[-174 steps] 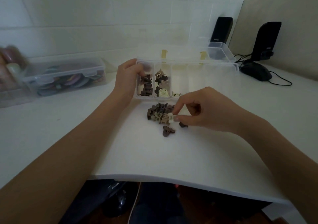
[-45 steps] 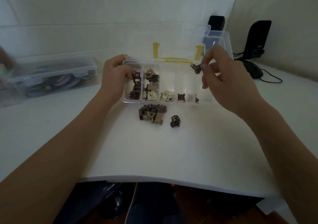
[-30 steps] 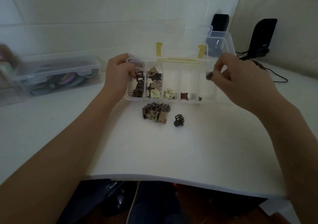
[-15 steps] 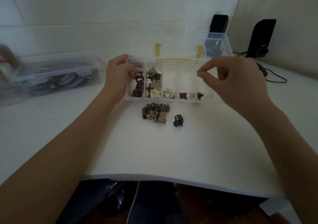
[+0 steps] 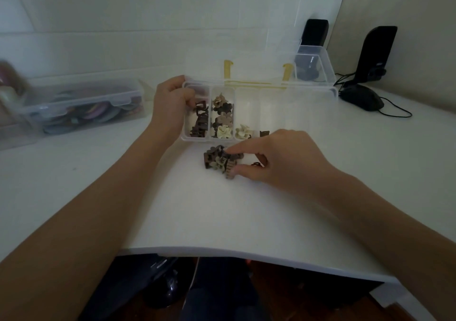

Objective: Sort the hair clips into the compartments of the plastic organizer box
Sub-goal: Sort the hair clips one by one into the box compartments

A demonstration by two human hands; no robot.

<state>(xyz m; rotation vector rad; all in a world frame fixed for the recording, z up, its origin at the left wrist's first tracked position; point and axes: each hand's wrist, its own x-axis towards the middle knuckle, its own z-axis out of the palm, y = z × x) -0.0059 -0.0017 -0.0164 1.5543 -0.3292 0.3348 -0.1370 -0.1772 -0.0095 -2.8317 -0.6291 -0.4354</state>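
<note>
At the left edge of the desk (image 5: 74,187) sits a closed clear storage box (image 5: 84,108) with coloured items inside, too blurred to name. My left hand (image 5: 170,106) grips the left end of the plastic organizer box (image 5: 308,98), its fingers (image 5: 190,102) curled over the rim at the far left compartment. That compartment holds dark brown hair clips (image 5: 199,120); the next one to the right holds brown and beige flower clips (image 5: 222,113) with a cream one at its near end; the third holds a single cream flower clip (image 5: 243,131) at its near end, and a dark clip (image 5: 264,133) shows at the near end of the fourth. The compartments further right look bare as far as I can see, partly hidden by my right hand. The organizer's lid stands open at the back, with two yellow latches (image 5: 228,70) upright. Just in front of the organizer, on the white desk, lies the unsorted pile of clips (image 5: 217,160), brown and beige. My right hand (image 5: 283,160) reaches into it from the right, forefinger on top of the pile and thumb against a light brown claw clip (image 5: 229,171) at the pile's near edge, pinching there. A small dark clip (image 5: 256,164) lies under my palm. Toward the desk's far right corner are a clear tub (image 5: 313,69), a black mouse (image 5: 362,97) with its cable, and two black speakers (image 5: 377,51).
</note>
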